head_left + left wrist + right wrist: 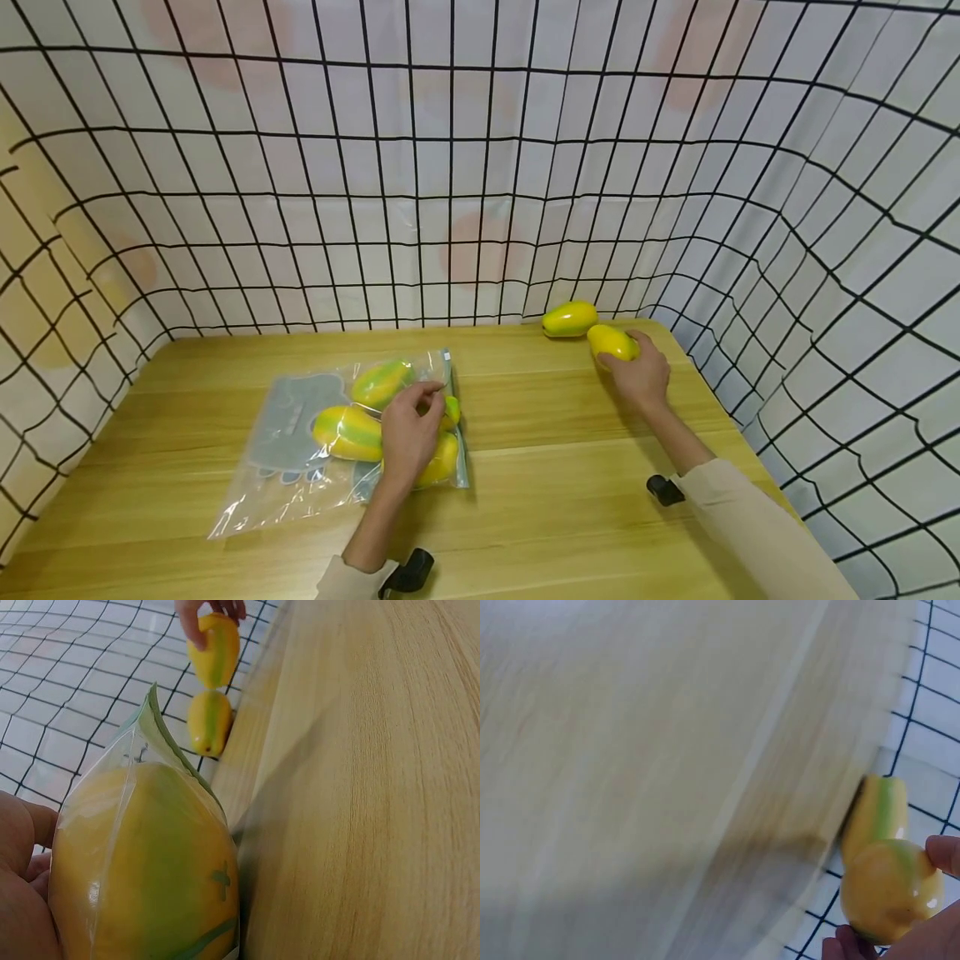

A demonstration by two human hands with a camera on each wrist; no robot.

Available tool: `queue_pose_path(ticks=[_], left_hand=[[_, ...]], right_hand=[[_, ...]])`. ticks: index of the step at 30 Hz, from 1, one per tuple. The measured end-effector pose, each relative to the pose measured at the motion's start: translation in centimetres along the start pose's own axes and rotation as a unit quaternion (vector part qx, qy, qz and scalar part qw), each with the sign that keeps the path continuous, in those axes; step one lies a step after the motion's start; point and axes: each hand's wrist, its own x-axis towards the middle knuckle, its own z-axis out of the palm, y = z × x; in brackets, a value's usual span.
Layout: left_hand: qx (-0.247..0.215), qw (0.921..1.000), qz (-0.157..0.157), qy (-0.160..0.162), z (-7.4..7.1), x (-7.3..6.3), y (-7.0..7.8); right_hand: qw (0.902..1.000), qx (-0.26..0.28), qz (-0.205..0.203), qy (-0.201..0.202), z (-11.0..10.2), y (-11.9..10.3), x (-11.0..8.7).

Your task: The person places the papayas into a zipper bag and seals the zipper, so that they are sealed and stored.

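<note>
A clear plastic bag [247, 508] with a grey-blue print lies on the table, its green-edged mouth facing right. Several yellow-green papayas [347, 433] are inside it. My left hand [411, 429] is over the bag near its mouth, thumb and index finger curled together at the film; the exact contact is partly hidden. The left wrist view shows a papaya [161, 862] behind the film, close to that hand. At the table's back right, my right hand [643, 375] grips a papaya [611, 343] between thumb and fingers. Another papaya [570, 319] lies just beyond it, by the grid.
A wooden table [540, 500] stands under everything. Black wire grid [450, 167] with pale sheeting behind it rises along the back and both sides. Its right part [825, 333] runs close to my right arm.
</note>
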Motion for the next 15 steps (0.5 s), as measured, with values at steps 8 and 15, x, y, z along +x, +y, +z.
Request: queue_pose_path(ticks=[8,15], left_hand=[[-0.001,1.0000,-0.002,-0.005,0.0,0.0,0.0],[-0.004,1.0000,-0.003,-0.004,0.0,0.0,0.2]], right_hand=[[0.9993,0.015,0.000,-0.034,0.0,-1.7,-1.3],[0.9944,0.019,-0.015,-0.103,0.4,-3.7,-2.3]])
